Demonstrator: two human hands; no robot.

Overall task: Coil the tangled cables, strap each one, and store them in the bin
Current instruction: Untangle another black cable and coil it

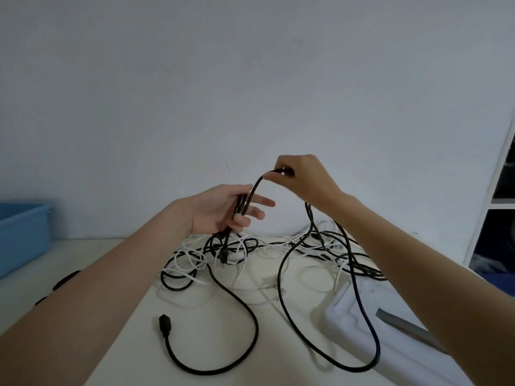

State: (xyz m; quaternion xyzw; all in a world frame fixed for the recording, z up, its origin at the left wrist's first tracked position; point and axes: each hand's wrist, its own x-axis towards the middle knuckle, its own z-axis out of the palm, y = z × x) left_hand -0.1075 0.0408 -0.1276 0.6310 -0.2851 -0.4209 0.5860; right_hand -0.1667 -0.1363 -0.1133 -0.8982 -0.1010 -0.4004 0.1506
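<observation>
Two bare hands up over the table (211, 358), both on one black cable (257, 188). Left hand (223, 210) palm up, several black strands gathered across the palm, thumb curled over them, other fingers (262, 202) spread loosely forward. Right hand (301, 179) higher, just beside the left, fingers pressed together pinching the cable at the top of its arch. Cable drops from both hands into a tangle of black and white cables (278, 249) lying on the table against the wall. One black strand loops toward the near edge and ends in a black plug (165, 325) flat on the table. Another long black loop (334, 358) runs over a white molded tray (345, 310) at the right. Blue bin (19, 235) sits at far left, well apart from the tangle. Small dark straps (66, 280) lie beside the left forearm, partly hidden. Grey flat bar (409, 330) near the right forearm.
</observation>
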